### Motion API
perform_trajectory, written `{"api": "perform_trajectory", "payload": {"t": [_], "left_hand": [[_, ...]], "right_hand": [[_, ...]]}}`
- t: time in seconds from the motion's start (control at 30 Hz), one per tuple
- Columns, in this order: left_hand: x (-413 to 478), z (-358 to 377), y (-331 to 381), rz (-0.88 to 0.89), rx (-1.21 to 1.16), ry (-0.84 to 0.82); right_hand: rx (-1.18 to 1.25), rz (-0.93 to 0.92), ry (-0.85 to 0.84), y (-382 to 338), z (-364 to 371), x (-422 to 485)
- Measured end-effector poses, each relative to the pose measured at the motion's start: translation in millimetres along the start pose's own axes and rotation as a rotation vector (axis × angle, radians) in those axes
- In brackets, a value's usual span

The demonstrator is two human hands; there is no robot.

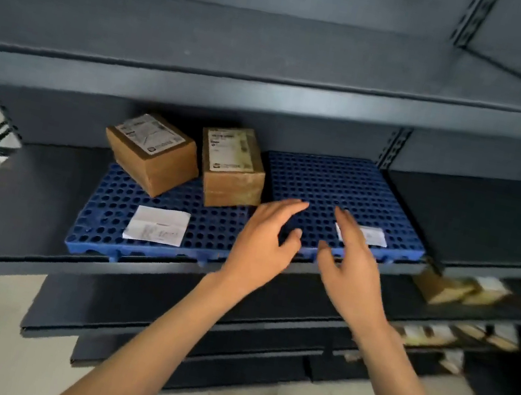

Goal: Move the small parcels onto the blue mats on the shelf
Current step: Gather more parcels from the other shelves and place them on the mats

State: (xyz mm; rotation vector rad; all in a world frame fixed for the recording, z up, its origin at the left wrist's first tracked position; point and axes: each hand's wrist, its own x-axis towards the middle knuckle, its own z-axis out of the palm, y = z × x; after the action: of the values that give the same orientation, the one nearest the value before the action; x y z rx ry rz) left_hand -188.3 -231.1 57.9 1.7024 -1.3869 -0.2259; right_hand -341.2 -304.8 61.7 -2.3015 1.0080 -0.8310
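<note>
The angled parcel (pixel 152 152) and upright parcel (pixel 233 168) are sitting on the left mat (pixel 104 204), centre-left; the left hand (pixel 261 242) and right hand (pixel 350 262) are hovering empty, fingers spread, over the right mat (pixel 334 182) at centre; the next move is calling for fetching parcel 3, possibly from the blurred boxes (pixel 445 287) lower right.

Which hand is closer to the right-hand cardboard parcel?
Left. The left hand is just right of the parcel; the right hand is farther right, over the paper slip.
</note>
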Motion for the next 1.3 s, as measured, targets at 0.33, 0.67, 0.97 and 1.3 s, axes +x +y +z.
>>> {"api": "perform_trajectory", "payload": {"t": [0.33, 0.67, 0.97, 1.3], "left_hand": [[-26, 148, 96, 0.144, -0.143, -0.369], [-66, 336, 183, 0.091, -0.136, -0.476], [-84, 468, 219, -0.031, -0.117, -0.534], [-4, 587, 200, -0.177, -0.115, -0.497]], "right_hand": [[-0.206, 0.357, 0.172, 107, -132, -125], [-0.219, 0.491, 0.089, 258, -241, -217], [-0.204, 0.556, 0.023, 372, -305, -240], [-0.199, 0.524, -0.054, 504, -322, -160]]}}
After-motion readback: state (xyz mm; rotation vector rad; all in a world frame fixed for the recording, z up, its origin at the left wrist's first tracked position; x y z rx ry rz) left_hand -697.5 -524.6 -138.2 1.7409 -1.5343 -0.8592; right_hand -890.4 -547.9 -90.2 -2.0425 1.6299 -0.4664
